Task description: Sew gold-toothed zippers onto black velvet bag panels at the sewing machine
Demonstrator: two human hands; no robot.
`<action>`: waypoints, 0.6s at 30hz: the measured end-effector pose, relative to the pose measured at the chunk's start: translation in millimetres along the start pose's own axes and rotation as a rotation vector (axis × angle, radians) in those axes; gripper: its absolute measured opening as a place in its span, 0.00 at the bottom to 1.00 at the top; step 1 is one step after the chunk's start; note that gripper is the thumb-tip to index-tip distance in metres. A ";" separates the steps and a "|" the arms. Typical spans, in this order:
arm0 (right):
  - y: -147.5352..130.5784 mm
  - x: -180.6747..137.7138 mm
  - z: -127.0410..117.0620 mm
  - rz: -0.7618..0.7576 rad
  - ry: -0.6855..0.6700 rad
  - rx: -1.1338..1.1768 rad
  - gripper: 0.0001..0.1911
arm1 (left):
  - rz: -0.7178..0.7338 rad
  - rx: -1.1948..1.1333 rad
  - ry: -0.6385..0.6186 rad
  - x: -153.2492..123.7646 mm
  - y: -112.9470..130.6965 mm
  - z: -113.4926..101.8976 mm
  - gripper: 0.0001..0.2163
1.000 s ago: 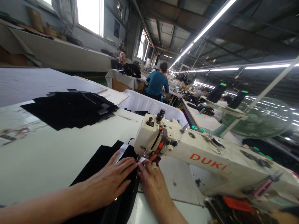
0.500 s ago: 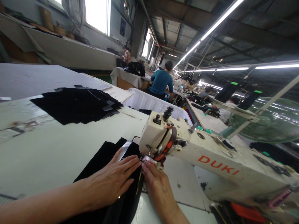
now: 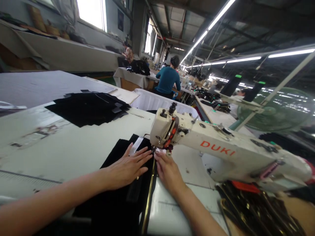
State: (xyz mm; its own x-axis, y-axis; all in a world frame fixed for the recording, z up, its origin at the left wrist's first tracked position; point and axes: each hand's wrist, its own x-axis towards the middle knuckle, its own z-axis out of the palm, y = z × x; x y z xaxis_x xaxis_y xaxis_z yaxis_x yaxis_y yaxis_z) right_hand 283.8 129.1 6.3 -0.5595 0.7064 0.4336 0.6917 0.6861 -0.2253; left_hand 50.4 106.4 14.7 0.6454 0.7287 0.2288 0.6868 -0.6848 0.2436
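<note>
A sewing machine marked DUKI stands on the table, its needle area close to my fingertips. Black fabric lies under the machine head and hangs toward me, with a white strip near its far end. Along its right edge runs a gold zipper. My left hand rests flat on the fabric, fingers spread, just left of the needle. At the right side of the needle, my right hand has its fingers pressed together at the zipper edge; its fingertips are partly hidden by the machine.
A stack of black cut pieces lies on the table's far left. Behind the machine is a white plastic bin. A bundle of dark zippers sits at lower right. A person in a teal top works farther back, near a green fan.
The camera view has shifted, showing more of the fabric and gold zipper at the front and the bundle at lower right. Both hands remain beside the needle.
</note>
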 end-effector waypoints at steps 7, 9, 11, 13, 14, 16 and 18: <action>-81.3 -91.0 -30.8 0.105 -0.020 0.123 0.41 | 0.075 0.054 0.066 -83.9 71.4 7.9 0.43; -101.9 -112.0 -22.0 0.043 -0.020 0.082 0.45 | 0.081 0.016 0.127 -92.8 69.3 11.5 0.32; -113.1 -120.3 -10.7 0.000 0.032 0.014 0.44 | -0.033 -0.131 0.168 -91.2 57.8 3.1 0.23; -114.9 -118.1 -5.5 -0.011 0.100 0.019 0.40 | -0.245 -0.307 0.218 -83.4 44.6 -16.2 0.17; -112.4 -114.9 -7.1 0.002 0.136 0.080 0.36 | -0.343 -0.373 0.238 -78.8 39.7 -27.4 0.17; -101.5 -107.9 -19.3 0.117 0.230 0.301 0.24 | -0.438 -0.446 0.251 -70.2 35.4 -47.5 0.20; -85.2 -102.3 -38.9 0.303 0.336 0.516 0.14 | -0.422 -0.472 0.249 -64.4 39.1 -59.7 0.21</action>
State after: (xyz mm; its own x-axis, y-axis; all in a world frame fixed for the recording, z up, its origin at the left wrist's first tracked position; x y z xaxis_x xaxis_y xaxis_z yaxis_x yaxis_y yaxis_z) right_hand 299.8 -8.5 15.1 -0.1461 0.8451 0.5142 0.4428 0.5206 -0.7300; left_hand 15.7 32.7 65.8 0.2190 0.9506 0.2202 0.6067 -0.3094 0.7322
